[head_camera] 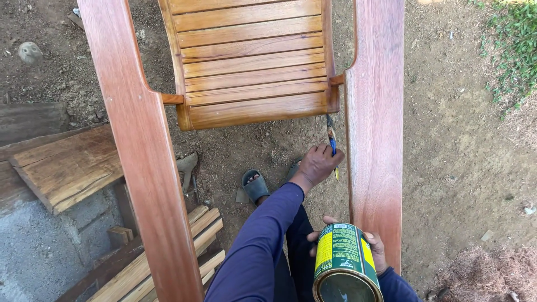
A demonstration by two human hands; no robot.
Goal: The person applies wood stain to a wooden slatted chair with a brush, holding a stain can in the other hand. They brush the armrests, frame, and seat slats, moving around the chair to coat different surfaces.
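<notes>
Left hand (pixel 320 164) pinches a thin brush (pixel 331 137), fingers curled tight round the handle. Brush long axis near upright in view, bristle end pointing away toward the slatted seat (pixel 251 61), beside the right-hand arm board (pixel 376 140). Right hand (pixel 373 251) wraps an open tin (pixel 345 263), mouth toward the camera.

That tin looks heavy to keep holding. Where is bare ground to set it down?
Bare dirt lies right of the right chair arm, up to the grass. A smaller patch sits under the slatted seat, by the sandalled foot. Planks and offcuts crowd the left.
</notes>
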